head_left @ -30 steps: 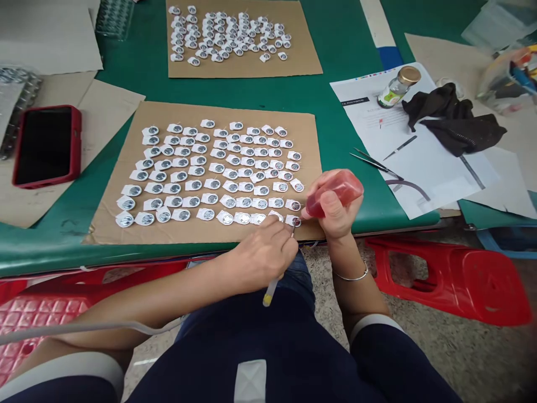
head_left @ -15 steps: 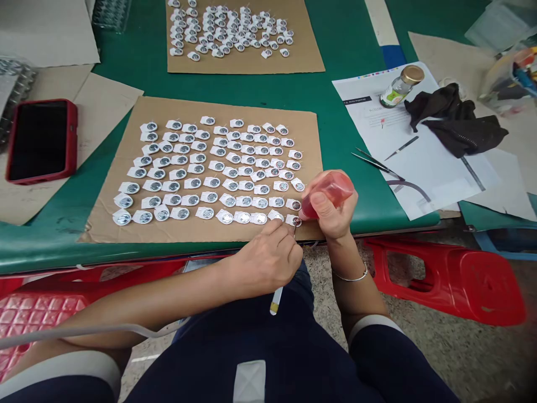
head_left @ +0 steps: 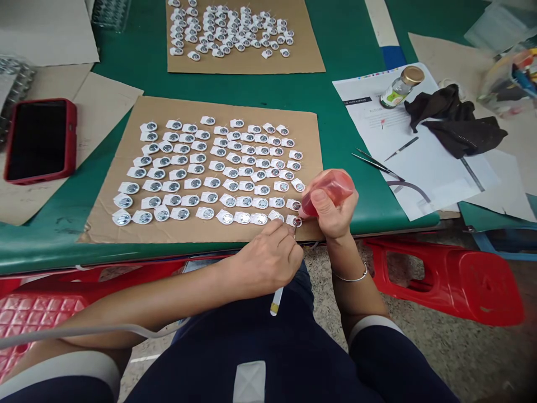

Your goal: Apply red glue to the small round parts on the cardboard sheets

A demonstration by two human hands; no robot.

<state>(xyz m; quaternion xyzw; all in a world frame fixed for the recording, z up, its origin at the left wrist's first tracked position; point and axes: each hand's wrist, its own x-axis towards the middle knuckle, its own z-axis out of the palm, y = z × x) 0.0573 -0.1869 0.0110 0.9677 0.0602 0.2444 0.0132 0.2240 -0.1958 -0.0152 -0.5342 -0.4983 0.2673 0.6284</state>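
My right hand (head_left: pixel 338 210) is closed around a soft, translucent bottle (head_left: pixel 331 193) of red liquid. The bottle is tilted, its narrow end down at a small white piece with a round face (head_left: pixel 297 221) in the cardboard's front right corner. My left hand (head_left: pixel 271 253) pinches a slim tool (head_left: pixel 276 301) with a white handle and a yellowish band. Its thin tip reaches that same piece, whose face looks reddish; the tool's kind is unclear. Rows of similar white pieces with silver-and-dark round faces (head_left: pixel 192 183) cover the cardboard sheet (head_left: pixel 104 215).
A second cardboard sheet (head_left: pixel 247 66) with more such pieces lies behind. To the right are tweezers (head_left: pixel 373 162), a lidded glass jar (head_left: pixel 400 87), a dark cloth (head_left: pixel 465 129) and printed paper (head_left: pixel 364 112). A red-cased phone (head_left: pixel 39 140) lies left. Red stools (head_left: pixel 482 280) stand below the table edge.
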